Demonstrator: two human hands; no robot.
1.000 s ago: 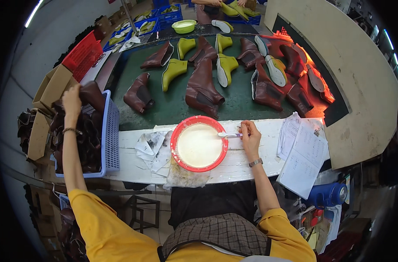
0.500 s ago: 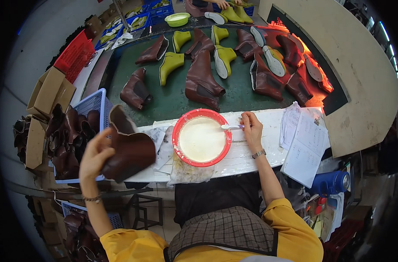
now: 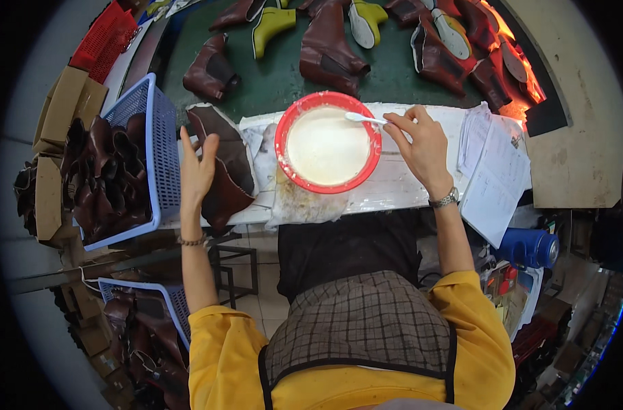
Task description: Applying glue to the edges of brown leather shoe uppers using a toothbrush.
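Observation:
My left hand [image 3: 200, 164] is at the table's left end, thumb and fingers apart, right beside a dark brown leather boot upper [image 3: 228, 160]. That upper lies on its side at the white table edge, its pale-rimmed opening showing; whether the hand touches it is hard to tell. My right hand [image 3: 423, 147] pinches the handle of a white toothbrush [image 3: 362, 118]. The brush head hangs over the right side of a red bowl [image 3: 376, 154] of creamy white liquid [image 3: 327, 147]. Under the bowl's left side lies a stained, pale cloth [image 3: 301, 205].
Brown boot uppers [image 3: 328, 48] and lime-green boots [image 3: 270, 29] lie on the green surface [image 3: 263, 82] beyond, lit orange at right. A blue basket [image 3: 162, 143] of uppers stands left, another basket [image 3: 178, 307] below. Papers [image 3: 499, 178] and a blue flask [image 3: 530, 247] are at right.
The brown upper, held up in my left hand before, now rests on the table with the fingers spread beside it. My right hand still holds the toothbrush by the bowl. The view has tipped downward.

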